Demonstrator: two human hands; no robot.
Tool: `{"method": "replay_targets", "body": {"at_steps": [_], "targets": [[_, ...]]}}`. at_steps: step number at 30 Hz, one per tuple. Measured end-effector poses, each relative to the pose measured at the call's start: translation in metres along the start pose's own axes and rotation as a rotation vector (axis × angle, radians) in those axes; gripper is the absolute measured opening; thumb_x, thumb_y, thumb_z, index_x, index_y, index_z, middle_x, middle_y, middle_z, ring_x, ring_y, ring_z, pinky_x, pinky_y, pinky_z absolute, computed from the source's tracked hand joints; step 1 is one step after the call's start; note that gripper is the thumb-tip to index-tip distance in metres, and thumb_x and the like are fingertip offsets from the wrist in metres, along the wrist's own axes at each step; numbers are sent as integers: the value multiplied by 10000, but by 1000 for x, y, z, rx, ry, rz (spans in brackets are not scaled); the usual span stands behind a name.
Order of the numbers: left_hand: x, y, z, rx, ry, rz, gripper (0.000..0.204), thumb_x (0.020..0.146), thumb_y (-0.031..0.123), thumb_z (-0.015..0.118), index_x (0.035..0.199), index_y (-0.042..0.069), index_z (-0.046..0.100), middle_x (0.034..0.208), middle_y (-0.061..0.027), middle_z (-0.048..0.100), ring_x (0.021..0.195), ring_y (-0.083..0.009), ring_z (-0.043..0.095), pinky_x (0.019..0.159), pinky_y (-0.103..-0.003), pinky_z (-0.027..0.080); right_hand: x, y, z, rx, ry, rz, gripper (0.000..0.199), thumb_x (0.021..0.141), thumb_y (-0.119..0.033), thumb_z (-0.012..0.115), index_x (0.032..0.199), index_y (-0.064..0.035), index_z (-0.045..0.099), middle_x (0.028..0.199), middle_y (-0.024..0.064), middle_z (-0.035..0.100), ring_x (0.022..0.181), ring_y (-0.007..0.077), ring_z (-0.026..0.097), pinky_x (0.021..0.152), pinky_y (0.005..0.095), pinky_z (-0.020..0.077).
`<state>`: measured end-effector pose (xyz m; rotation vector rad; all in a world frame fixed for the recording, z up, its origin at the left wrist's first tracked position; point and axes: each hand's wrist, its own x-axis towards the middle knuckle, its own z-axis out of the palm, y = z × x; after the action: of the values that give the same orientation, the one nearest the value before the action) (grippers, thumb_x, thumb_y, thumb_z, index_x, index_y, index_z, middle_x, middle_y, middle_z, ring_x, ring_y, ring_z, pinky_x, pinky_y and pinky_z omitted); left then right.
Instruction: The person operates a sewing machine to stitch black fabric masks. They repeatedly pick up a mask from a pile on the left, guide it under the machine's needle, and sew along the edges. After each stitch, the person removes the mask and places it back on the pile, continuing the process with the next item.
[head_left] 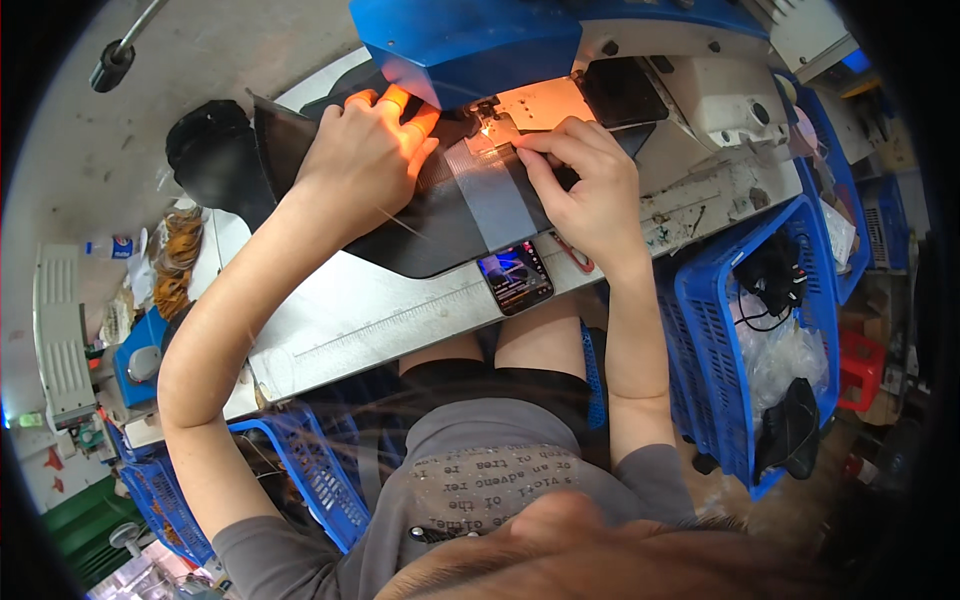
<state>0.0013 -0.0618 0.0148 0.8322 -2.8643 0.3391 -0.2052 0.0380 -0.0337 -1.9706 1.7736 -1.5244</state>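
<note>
**Two hands at the needle, one dark piece beneath**

At 11 o'clock, the left hand (360, 150) has its grip loosely open, fingers spread, palm down on one black piece (430, 232) at 12 o'clock. Towards 1 o'clock, the right hand (592, 185) bends inward; thumb and forefinger almost meet beside one grey strip (492, 200), though whether they pinch it I cannot tell. One phone (516, 278) lies at the strip's 6 o'clock end.

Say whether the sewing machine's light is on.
On: a warm glow falls on the left hand and the plate under the blue head.
</note>
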Motion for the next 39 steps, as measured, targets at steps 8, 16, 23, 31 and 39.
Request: {"method": "replay_targets", "body": {"at_steps": [8, 16, 23, 31, 39], "targets": [[-2, 38, 7, 256, -41, -248, 340, 911, 301, 627, 1113, 36, 697, 871, -190, 643, 662, -315, 632, 595, -410, 515, 0, -1, -1, -30, -15, 22, 87, 792, -132, 714, 846, -73, 747, 752, 62, 638, 757, 251, 622, 666, 363, 500], [6, 86, 7, 359, -10, -497, 304, 907, 315, 606, 1031, 51, 692, 712, -100, 633, 622, -258, 646, 569, -362, 474, 1, -3, -1, -36, -14, 32, 85, 791, -134, 717, 842, -74, 748, 753, 63, 639, 752, 252, 620, 664, 365, 499], [13, 80, 13, 303, 7, -573, 290, 882, 349, 637, 799, 84, 720, 730, -66, 625, 747, -257, 625, 623, -385, 419, 1, -3, -2, -23, -22, 34, 85, 793, -128, 712, 844, -69, 747, 752, 69, 640, 760, 258, 621, 673, 374, 499], [-52, 62, -2, 187, 135, -401, 449, 902, 389, 642, 1162, 26, 691, 1078, -273, 646, 822, -347, 650, 746, -408, 488, -1, -2, 1, -7, -1, 32, 87, 803, -127, 706, 855, -70, 747, 752, 67, 636, 758, 256, 621, 673, 373, 496], [-95, 68, -12, 10, 186, -270, 618, 791, 453, 739, 1268, 74, 632, 1222, -233, 590, 1045, -325, 590, 857, -401, 431, -1, -1, 0, -6, -20, 63, 98, 814, -132, 707, 872, -62, 742, 760, 61, 631, 735, 235, 611, 662, 351, 483]]}}
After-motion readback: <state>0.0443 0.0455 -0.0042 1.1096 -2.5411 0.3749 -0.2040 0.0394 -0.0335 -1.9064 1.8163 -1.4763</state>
